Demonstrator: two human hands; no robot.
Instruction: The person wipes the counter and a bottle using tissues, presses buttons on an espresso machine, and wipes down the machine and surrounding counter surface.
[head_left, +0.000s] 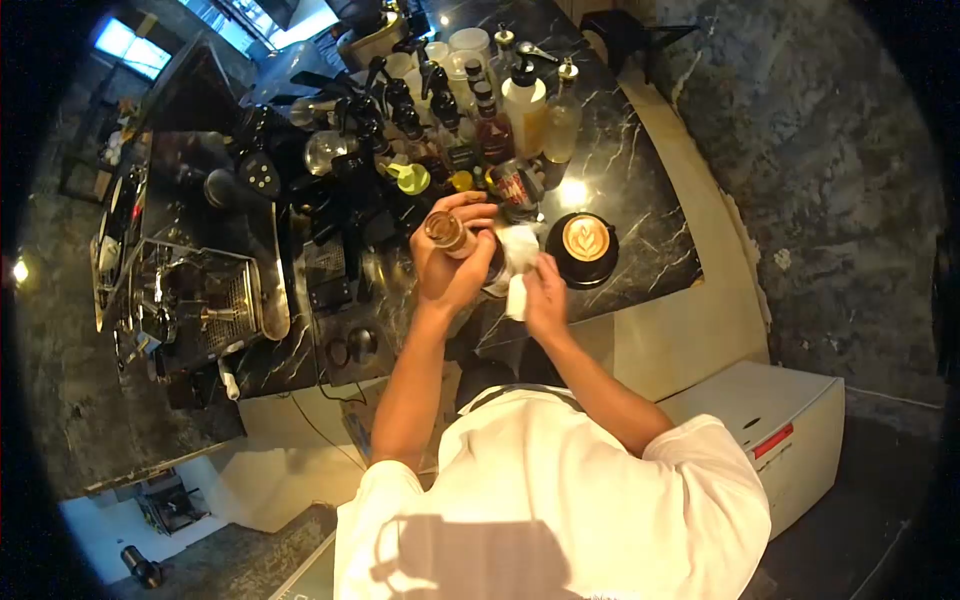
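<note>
My left hand (455, 265) is wrapped round a small clear jar (447, 232) whose round end shows brown. Its fingers point up toward the bottles, and I cannot make out whether the jar has a lid. Close beside it, my right hand (545, 295) pinches a white cloth or tissue (518, 245), slightly blurred, with a lower end hanging by the fingers. Right of both hands stands a black cup of latte (586, 240) with a leaf pattern in its foam, on a black saucer (590, 279). A dark jar with a red label (513, 188) lies just beyond the hands.
Several syrup and pump bottles (492, 130) crowd the back of the dark marble counter (640, 225). To the left is an espresso machine (215, 310) with a metal drip tray. A white box-like cabinet (770, 430) stands low at the right.
</note>
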